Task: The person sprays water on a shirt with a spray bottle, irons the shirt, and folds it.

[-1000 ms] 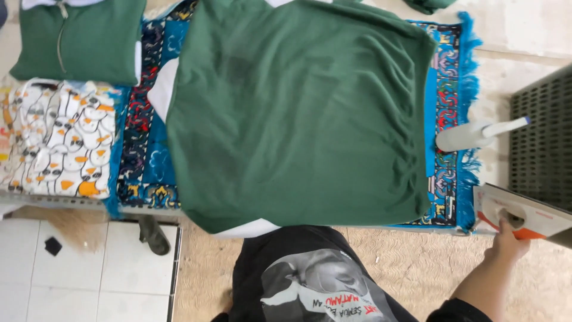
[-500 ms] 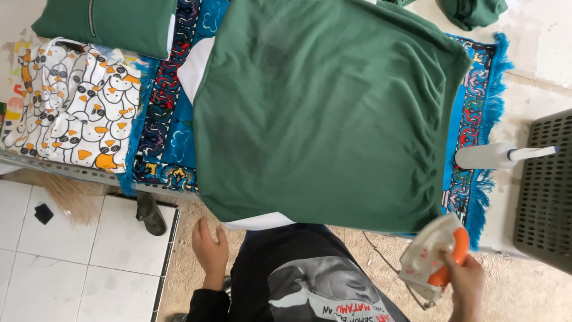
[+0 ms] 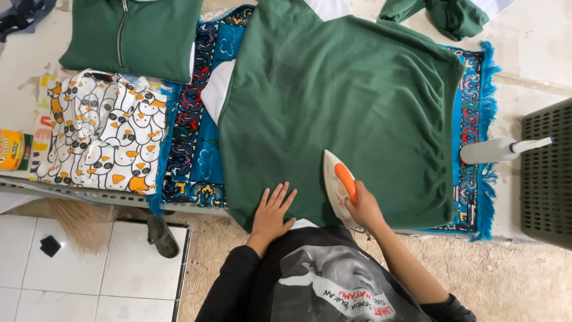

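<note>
A large green garment point(image 3: 351, 101) lies spread over a blue patterned mat point(image 3: 196, 137) on the work surface. My right hand point(image 3: 364, 209) grips the orange handle of a white clothes iron point(image 3: 338, 185), which rests on the garment's near edge. My left hand point(image 3: 272, 211) lies flat on the fabric just left of the iron, fingers spread, pressing the hem down.
A folded green zip-up top point(image 3: 134, 36) and a cloth printed with cartoon birds point(image 3: 101, 134) lie to the left. A white spray bottle point(image 3: 497, 150) and a grey perforated basket point(image 3: 548, 173) stand at the right. Another green garment point(image 3: 456, 15) sits at the far edge.
My right hand has brought the iron from the right side onto the garment's near edge. My left hand has risen from below the table and now lies flat on the fabric.
</note>
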